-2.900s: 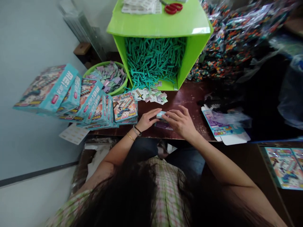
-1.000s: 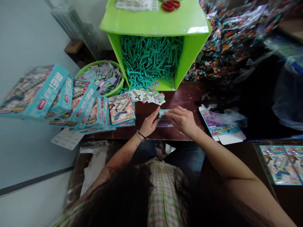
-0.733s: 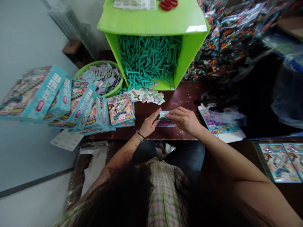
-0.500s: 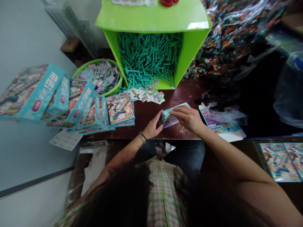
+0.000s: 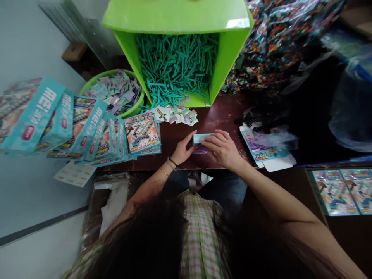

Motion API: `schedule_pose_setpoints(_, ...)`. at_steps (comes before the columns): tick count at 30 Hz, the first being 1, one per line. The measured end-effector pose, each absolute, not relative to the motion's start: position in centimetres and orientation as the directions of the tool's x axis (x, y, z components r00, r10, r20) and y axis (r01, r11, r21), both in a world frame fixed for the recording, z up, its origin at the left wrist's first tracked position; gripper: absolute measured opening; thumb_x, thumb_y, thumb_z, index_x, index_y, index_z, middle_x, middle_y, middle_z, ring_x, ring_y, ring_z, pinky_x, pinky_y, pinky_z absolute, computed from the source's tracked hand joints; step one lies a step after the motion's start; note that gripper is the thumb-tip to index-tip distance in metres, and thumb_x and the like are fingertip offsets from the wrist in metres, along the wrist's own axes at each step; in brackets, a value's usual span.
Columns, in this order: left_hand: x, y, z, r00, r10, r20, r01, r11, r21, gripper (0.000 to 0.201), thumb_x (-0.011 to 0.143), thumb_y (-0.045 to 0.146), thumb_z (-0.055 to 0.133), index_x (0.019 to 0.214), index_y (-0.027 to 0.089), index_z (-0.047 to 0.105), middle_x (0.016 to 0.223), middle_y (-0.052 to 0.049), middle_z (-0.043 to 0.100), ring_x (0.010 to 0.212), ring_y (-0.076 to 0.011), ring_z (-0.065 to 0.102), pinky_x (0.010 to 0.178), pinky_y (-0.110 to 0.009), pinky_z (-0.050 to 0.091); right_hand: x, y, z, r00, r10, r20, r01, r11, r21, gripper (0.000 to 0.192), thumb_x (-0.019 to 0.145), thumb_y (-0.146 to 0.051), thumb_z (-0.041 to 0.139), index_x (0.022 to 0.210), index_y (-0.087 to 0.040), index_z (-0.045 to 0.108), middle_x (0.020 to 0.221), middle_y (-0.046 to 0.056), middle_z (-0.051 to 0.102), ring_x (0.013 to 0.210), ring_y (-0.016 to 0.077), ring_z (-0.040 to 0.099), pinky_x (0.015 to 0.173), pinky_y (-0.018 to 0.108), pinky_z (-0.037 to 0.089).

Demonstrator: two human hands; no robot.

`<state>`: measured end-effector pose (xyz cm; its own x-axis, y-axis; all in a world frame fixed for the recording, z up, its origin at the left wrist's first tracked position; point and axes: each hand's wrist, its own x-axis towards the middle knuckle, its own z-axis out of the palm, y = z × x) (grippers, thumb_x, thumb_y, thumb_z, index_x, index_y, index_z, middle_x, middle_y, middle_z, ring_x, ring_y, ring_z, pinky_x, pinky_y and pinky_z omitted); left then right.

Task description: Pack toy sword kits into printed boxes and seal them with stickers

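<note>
Boxes [image 5: 66, 124], teal and printed, fill our far left: a leaning row of them runs along the dark table [image 5: 223, 116], each tipped against the next, and a white sheet [image 5: 74, 174] pokes out below them over the table's near edge. Just behind the row we see a green bowl [image 5: 95, 79] heaped with small pastel packets. Next to the bowl stands a lime-green bin [image 5: 180, 17], open toward us and packed with teal plastic sticks [image 5: 177, 66], some of them spilling onto the table. In front of the bin lie a few loose cards [image 5: 174, 115].

At the middle, near the table's front edge, we find the left hand [image 5: 181, 149], bracelets at its wrist, with thumb and fingers pinching the left end of a small teal box [image 5: 200, 138]. The box lies low over the table, long side toward us; whether it touches the wood we cannot tell. The right hand [image 5: 222, 149] curls over its right part, fingers closed on the top edge and covering most of it.

Further right we see a flattened carton [image 5: 266, 157] under a clear plastic bag, with black pieces [image 5: 251, 120] just behind it. Behind those rise bags of many-coloured beads [image 5: 276, 46]. At the far right, lower down, lie printed sheets [image 5: 341, 192].
</note>
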<state>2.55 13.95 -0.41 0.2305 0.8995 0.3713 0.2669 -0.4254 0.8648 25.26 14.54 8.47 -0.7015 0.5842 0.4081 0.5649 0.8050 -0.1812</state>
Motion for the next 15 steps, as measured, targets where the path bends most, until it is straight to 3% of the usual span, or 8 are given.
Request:
schedule_pose_setpoints(2,2.9,13.9,-0.4,0.145,0.927,0.346,0.264,-0.373,0.889,0.056,0.093,0.042,0.071,0.142,0.019,0.056,0.141,-0.016,0.067,0.13,-0.0282,0.066,0.113,-0.044,0.052,25.4,13.7,7.8,-0.618,0.626,0.476,0.61,0.764,-0.211,0.043,0.096,-0.018,0.053,0.136,-0.027,0.067,0.126,0.007,0.072,0.12,0.0267,0.063,0.118,0.056,0.039)
schedule_pose_setpoints(5,3.9,13.6,0.0,-0.031,0.955,0.296,0.196,-0.284,0.938,0.053,0.091,0.047,0.071,0.133,0.017,0.056,0.125,-0.016,0.073,0.115,-0.0272,0.073,0.104,-0.044,0.059,24.8,11.6,5.8,-0.357,0.719,0.596,0.726,0.616,-0.307,0.055,0.098,-0.021,0.051,0.152,-0.029,0.05,0.144,0.01,0.061,0.139,0.0302,0.053,0.12,0.06,0.038)
schedule_pose_setpoints(9,5.9,11.4,1.5,-0.178,0.96,0.215,0.068,-0.206,0.976,0.053,0.09,0.049,0.073,0.128,0.019,0.052,0.116,-0.012,0.074,0.1,-0.0225,0.076,0.09,-0.037,0.064,21.7,7.3,1.1,-0.19,0.824,0.533,0.729,0.482,-0.486,0.084,0.094,-0.037,0.061,0.166,-0.023,0.02,0.164,0.021,0.034,0.153,0.0385,0.035,0.118,0.063,0.04)
schedule_pose_setpoints(12,7.2,8.7,2.9,-0.089,0.967,0.239,0.066,-0.234,0.97,0.055,0.092,0.047,0.072,0.134,0.021,0.049,0.117,-0.011,0.073,0.097,-0.0209,0.077,0.081,-0.032,0.065,20.6,5.3,-1.0,-0.072,0.867,0.492,0.692,0.399,-0.601,0.085,0.093,-0.04,0.061,0.165,-0.02,0.02,0.161,0.024,0.037,0.151,0.0401,0.039,0.116,0.065,0.041)
schedule_pose_setpoints(15,6.8,6.3,4.0,0.111,0.88,0.462,0.204,-0.475,0.856,0.049,0.096,0.043,0.067,0.138,0.022,0.053,0.13,-0.014,0.069,0.122,-0.0256,0.07,0.102,-0.044,0.06,21.6,6.8,0.0,0.167,0.899,0.404,0.554,0.253,-0.793,0.081,0.093,-0.042,0.061,0.162,-0.018,0.027,0.154,0.021,0.048,0.142,0.0343,0.052,0.115,0.057,0.045)
